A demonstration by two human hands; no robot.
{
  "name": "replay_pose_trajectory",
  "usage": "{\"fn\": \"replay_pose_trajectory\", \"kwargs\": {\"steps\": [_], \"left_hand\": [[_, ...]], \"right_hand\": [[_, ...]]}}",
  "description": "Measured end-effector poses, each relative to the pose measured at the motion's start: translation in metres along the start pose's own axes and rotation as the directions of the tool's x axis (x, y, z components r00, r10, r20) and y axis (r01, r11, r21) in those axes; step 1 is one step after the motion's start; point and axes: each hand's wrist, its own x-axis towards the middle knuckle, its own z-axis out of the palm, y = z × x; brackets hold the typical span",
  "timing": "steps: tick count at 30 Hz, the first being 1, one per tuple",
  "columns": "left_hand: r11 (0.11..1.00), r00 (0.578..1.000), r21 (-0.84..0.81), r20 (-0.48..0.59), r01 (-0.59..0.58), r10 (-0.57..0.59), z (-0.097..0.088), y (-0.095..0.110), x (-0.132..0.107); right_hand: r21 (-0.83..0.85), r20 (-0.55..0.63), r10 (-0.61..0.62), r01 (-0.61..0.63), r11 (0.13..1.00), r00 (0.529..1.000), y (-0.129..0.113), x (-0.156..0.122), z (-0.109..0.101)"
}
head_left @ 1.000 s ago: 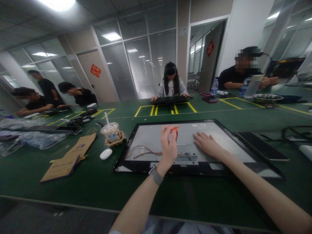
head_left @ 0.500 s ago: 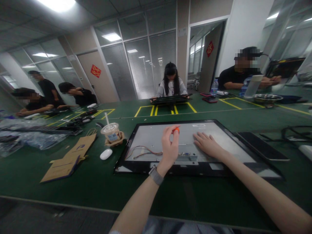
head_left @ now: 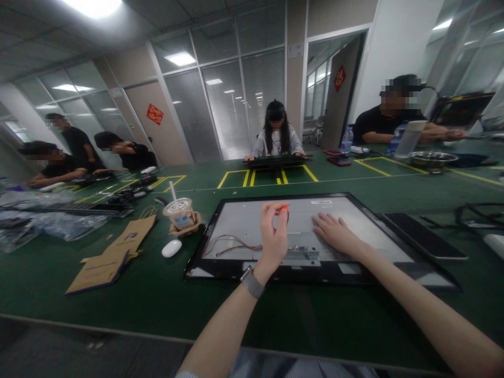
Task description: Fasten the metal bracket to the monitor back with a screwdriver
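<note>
- since half a second ago the left hand (head_left: 273, 236) has turned a little on the small orange-handled screwdriver (head_left: 282, 210), thumb and fingertips shifted round the handle; the right hand (head_left: 334, 231) has stayed where it was.
- left fingers are closed round the handle, pinching it near the top. the tool stands roughly upright over the middle of the large flat monitor panel in a black frame (head_left: 220, 270).
- the shaft and tip are hidden behind the hand, so i cannot tell whether the tip sits in a screw.
- right fingers are spread and lie flat on the panel's bare grey metal back (head_left: 244, 220), just right of the screwdriver, holding nothing.
- as things lie, the panel is face down on the green bench (head_left: 157, 304) with its rear cover already off and the thin red and white wires (head_left: 232, 244) loose at the lower left.
- the small metal bracket (head_left: 301, 254) at the lower edge is still on the panel, so the driving work looks to be part-way through.
- left of the panel are a white computer mouse (head_left: 171, 248), a lidded plastic drink cup with a straw (head_left: 179, 212) and a flattened brown paper bag (head_left: 114, 252); a dark flat slab (head_left: 423, 233) lies to the right.
</note>
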Motion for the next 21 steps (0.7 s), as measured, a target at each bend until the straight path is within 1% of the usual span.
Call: {"fn": "replay_pose_trajectory", "kwargs": {"steps": [3, 6, 8, 13, 21], "left_hand": [[0.999, 0.999, -0.039, 0.020, 0.029, -0.028, 0.0004, -0.0013, -0.0002], [0.991, 0.993, -0.099, 0.076, 0.093, -0.086, 0.0017, -0.0037, -0.0016], [0.988, 0.990, -0.110, 0.103, 0.108, -0.097, 0.0024, -0.0043, -0.0026], [0.999, 0.996, -0.028, 0.087, 0.016, -0.013, 0.0019, -0.0025, -0.0035], [0.996, 0.998, 0.054, 0.006, -0.066, 0.066, 0.0009, -0.0027, -0.0016]], "right_hand": [[0.014, -0.010, -0.001, 0.001, 1.000, 1.000, 0.0001, -0.0004, 0.0002], [0.010, -0.005, 0.002, -0.002, 1.000, 1.000, -0.0001, -0.0003, 0.0004], [0.005, 0.008, 0.003, -0.003, 1.000, 1.000, -0.0003, 0.0000, 0.0000], [0.009, 0.015, 0.004, -0.004, 1.000, 1.000, -0.0011, 0.0004, -0.0021], [0.012, 0.028, 0.023, -0.023, 1.000, 0.999, -0.0030, -0.0007, -0.0044]]}}
